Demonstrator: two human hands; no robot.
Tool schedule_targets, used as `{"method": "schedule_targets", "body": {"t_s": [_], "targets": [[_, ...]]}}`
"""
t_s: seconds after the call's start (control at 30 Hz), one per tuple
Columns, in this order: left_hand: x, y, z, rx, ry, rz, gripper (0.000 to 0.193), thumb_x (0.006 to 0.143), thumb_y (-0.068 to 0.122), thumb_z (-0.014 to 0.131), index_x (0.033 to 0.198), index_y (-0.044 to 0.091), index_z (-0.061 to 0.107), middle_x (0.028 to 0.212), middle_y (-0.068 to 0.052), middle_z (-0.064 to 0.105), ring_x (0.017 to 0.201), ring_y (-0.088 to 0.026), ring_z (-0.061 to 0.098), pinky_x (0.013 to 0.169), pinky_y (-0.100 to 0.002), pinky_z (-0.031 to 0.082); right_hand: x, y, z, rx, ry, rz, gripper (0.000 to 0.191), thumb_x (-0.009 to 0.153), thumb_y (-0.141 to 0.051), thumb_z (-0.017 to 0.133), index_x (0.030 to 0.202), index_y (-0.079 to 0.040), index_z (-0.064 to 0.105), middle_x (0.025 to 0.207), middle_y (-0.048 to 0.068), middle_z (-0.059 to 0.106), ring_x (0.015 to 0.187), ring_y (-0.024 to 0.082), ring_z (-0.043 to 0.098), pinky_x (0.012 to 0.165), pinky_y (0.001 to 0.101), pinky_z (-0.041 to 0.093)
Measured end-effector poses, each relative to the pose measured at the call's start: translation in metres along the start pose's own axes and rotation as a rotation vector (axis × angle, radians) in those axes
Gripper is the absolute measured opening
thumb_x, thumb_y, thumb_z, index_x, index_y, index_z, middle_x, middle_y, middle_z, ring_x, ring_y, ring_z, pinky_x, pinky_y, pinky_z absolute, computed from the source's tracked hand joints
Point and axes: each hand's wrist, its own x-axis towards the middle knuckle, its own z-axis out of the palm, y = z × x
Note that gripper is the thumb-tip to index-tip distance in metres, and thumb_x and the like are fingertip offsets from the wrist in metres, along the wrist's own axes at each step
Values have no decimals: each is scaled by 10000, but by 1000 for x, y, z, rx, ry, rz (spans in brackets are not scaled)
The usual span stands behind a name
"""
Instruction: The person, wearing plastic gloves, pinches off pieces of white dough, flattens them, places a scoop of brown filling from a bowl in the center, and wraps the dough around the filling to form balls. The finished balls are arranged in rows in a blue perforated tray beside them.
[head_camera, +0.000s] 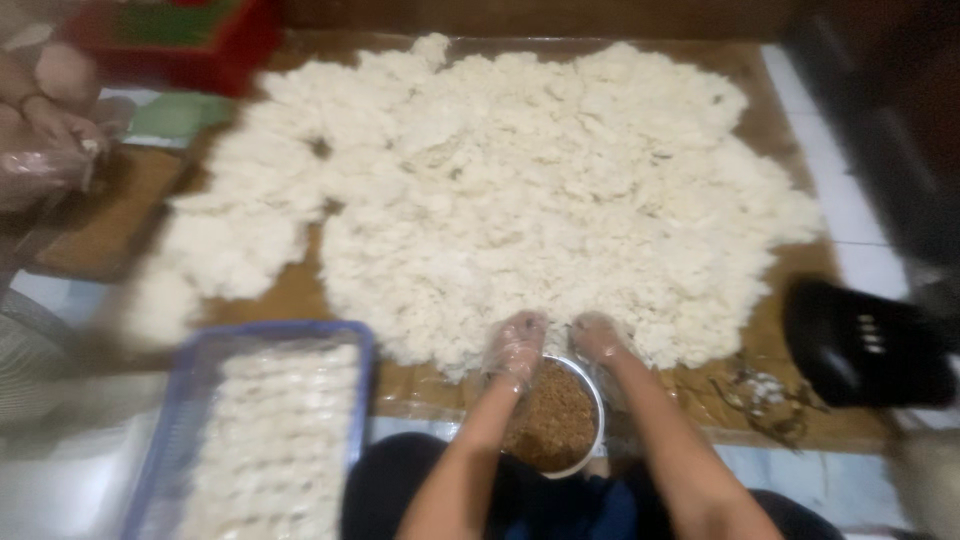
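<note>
**At the lower centre, two gloved hands in the rice**

Both hands, left hand (516, 345) and right hand (598, 337), press into the near edge of the white rice heap (520, 180) spread over the brown sheet (300, 295); whether either grip is wide or closed cannot be told. Just below them sits a bowl of brown filling (552, 420). A blue tray (190, 400) lies lower left.

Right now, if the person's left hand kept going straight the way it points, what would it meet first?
The left hand, in a clear plastic glove, already sits at the edge of the big white crumbly heap; it would push straight into that.

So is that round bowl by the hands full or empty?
Nearly full: the white bowl holds brown crumbly filling almost up to its rim.
</note>
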Motion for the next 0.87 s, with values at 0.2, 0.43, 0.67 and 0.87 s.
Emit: {"method": "schedule_targets", "body": {"t_s": [0.2, 0.43, 0.67, 0.87], "targets": [[-15, 29, -18, 319, 218, 582, 341, 921, 211, 518, 1175, 132, 732, 1246, -126, 678, 1128, -307, 626, 975, -432, 497, -11, -48, -23, 161, 5, 55, 144, 917, -134, 605, 948, -52, 719, 1012, 186, 694, 909, 284, 678, 802, 396, 579], [-56, 117, -85, -125, -152, -199, 330, 1066, 299, 376, 1026, 61, 601, 1000, -116, 604, 926, -170, 600, 852, -353, 558, -26, -110, -44, -349, 66, -421, 63, 866, -92, 681, 916, -57, 667, 926, 134, 675, 772, 238, 670, 698, 385, 581], [-39, 128, -86, 533, -339, -287, 188, 1035, 136, 521, 1096, 1, 636, 938, -143, 650, 743, -147, 634, 653, -260, 598, -11, -84, -41, -334, -216, -61, 126, 959, -160, 634, 865, -80, 658, 849, 95, 699, 729, 189, 678, 628, 319, 602], [-41, 113, -96, 1040, -387, 61, 330, 935, 93, 656, 1244, -14, 609, 1126, -152, 616, 952, -180, 626, 825, -274, 564, -9, -32, -43, -433, 213, -491, 102, 831, -244, 647, 850, -165, 709, 895, 41, 726, 928, 253, 674, 687, 392, 574]]}}
